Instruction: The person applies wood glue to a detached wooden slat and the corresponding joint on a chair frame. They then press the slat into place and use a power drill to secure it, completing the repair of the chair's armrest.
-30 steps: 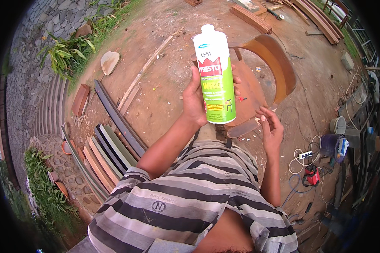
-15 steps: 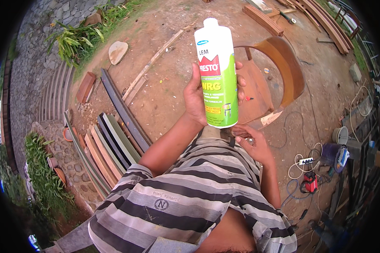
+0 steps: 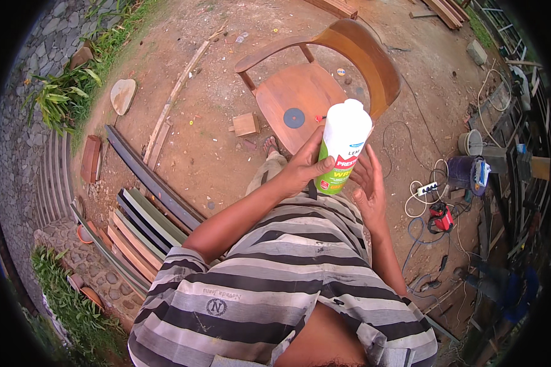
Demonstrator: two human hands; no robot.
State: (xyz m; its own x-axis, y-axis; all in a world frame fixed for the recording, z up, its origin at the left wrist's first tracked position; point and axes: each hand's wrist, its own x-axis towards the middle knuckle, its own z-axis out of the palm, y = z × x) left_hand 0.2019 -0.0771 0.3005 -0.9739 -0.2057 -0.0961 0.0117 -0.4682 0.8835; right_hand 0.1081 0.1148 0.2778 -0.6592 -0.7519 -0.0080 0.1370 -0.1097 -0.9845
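Observation:
A white and green glue bottle [image 3: 347,137] is upright, leaning slightly, in front of my waist. My left hand [image 3: 309,162] is wrapped around its left side, with the thumb across the front. On the bottle's other side is my right hand [image 3: 368,186], fingers spread and partly hidden behind it; whether they touch it I cannot tell. Just beyond stands a brown wooden chair [image 3: 364,46] with a curved back. Its seat bears a dark grey round disc [image 3: 294,118] and a small red piece [image 3: 318,118], partly covered by the bottle and hand.
A wood block [image 3: 246,124] lies left of the chair. Long planks [image 3: 138,235] and a dark beam [image 3: 147,171] are at the left. To the right are a white power strip [image 3: 427,189], a red power tool [image 3: 441,217], tangled cables and a bucket [image 3: 470,142].
The bottle has come down, closer to my body, and its top now tilts toward the right. My right hand has risen beside it. The view has shifted, showing more of the chair seat.

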